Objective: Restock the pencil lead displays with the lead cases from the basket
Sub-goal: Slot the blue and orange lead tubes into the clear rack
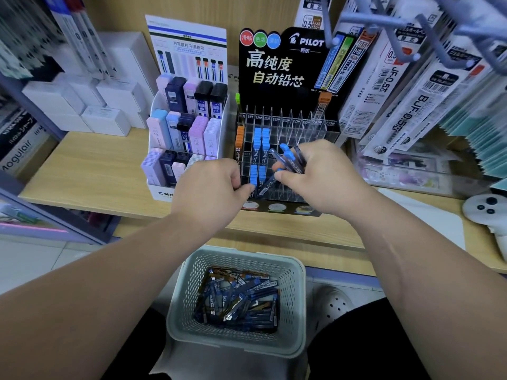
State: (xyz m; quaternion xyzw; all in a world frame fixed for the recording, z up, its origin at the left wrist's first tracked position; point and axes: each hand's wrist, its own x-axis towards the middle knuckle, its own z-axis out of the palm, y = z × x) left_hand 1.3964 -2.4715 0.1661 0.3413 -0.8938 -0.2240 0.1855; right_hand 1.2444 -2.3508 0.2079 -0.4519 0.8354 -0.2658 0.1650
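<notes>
The right grip [321,174] clasped a fan of blue-capped lead cases [288,157] just in front of the clear Pilot display [301,127] on the shelf [82,171]. The left grip [211,187], fingers curled, pinched a single case [253,185] at the display's front slots. Below both grips, spare cases [238,300] lay heaped in the basket [297,272].

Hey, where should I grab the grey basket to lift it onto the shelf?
Grip the basket by its thick rim on the left and right sides, coming down from above. It stands upright with its open top facing you, and the rim juts out past the perforated walls; a level lift should keep the loose lead cases inside.
</notes>
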